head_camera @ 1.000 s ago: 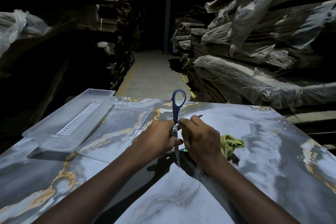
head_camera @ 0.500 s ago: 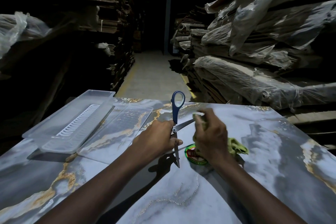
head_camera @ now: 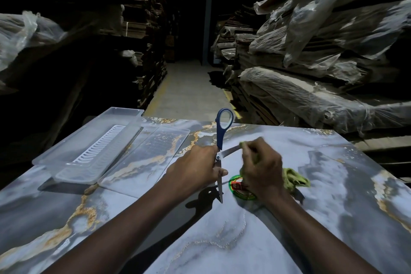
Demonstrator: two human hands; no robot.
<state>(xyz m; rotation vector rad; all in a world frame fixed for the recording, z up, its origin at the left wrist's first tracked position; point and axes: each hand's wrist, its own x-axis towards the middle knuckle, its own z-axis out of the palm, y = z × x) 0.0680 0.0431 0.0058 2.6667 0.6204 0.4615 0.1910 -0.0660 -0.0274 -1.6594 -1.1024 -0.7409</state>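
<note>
Blue-handled scissors (head_camera: 223,128) stand spread open above the marble table (head_camera: 333,218). My left hand (head_camera: 195,169) grips them at the lower handle, near the pivot. One blade points down toward the table, the other juts right. My right hand (head_camera: 260,168) pinches a yellow-green cloth (head_camera: 294,179) around that right-pointing blade, near its tip. The cloth's tail trails onto the table behind my right hand. A round green and red tin (head_camera: 239,187) lies flat under my right wrist, partly hidden.
A clear plastic box (head_camera: 73,162) with a white ribbed insert sits at the table's left, its clear lid (head_camera: 155,151) lying flat beside it. Plastic-wrapped stacks crowd the right side; dark shelving stands left. An aisle runs beyond the table's far edge.
My right hand slid with the cloth from near the scissors' pivot outward along the right-pointing blade, uncovering the tin. The left hand and scissors stayed put.
</note>
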